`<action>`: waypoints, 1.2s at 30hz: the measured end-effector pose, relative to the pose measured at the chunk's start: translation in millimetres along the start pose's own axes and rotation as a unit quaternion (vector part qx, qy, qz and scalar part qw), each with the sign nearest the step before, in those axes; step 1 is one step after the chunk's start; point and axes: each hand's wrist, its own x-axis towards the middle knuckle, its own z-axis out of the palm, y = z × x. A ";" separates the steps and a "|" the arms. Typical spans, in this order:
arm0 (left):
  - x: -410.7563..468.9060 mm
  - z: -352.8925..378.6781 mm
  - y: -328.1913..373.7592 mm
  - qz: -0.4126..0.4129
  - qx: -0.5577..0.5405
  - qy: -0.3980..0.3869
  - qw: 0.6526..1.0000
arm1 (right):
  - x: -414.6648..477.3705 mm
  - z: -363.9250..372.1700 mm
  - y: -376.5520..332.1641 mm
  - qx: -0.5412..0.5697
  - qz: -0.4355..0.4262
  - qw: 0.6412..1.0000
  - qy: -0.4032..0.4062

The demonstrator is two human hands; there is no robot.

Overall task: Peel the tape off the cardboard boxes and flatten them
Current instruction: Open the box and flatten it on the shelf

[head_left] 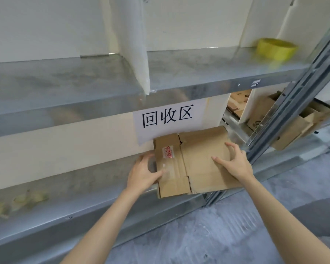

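Head view: below the paper sign (168, 119), the flattened cardboard box (196, 164) is pinched at its left edge by the left hand (143, 173) and pressed by the spread right hand (235, 163). It is judged light and bendy, best held at opposite edges.

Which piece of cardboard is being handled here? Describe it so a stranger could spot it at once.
On the metal shelving, find the white paper sign with three black characters. Just below it a flattened box lies on the lower shelf, left hand holding its edge, right hand pressing on top. Unlike the cartons in the bay to the right, it bears a red-printed label.
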 end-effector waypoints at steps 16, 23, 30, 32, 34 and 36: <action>28.0 98.2 51.2 -0.062 0.080 0.051 0.994 | 130.0 15.4 77.4 -0.028 -0.035 0.995 -0.084; 32.4 108.9 54.6 -0.077 0.091 0.067 0.991 | 136.7 31.4 88.2 -0.134 -0.173 0.976 -0.016; 27.6 104.5 62.2 -0.066 0.111 0.093 0.987 | 142.4 29.8 80.2 -0.200 -0.295 0.932 -0.062; 23.7 99.8 63.6 -0.051 0.145 0.100 0.983 | 142.3 27.4 77.4 -0.204 -0.292 0.932 -0.071; 19.3 94.7 64.2 -0.026 0.196 0.103 0.975 | 143.9 24.0 74.3 -0.214 -0.288 0.929 -0.090; 14.9 88.7 66.7 -0.011 0.245 0.105 0.964 | 147.9 19.8 69.7 -0.218 -0.278 0.929 -0.113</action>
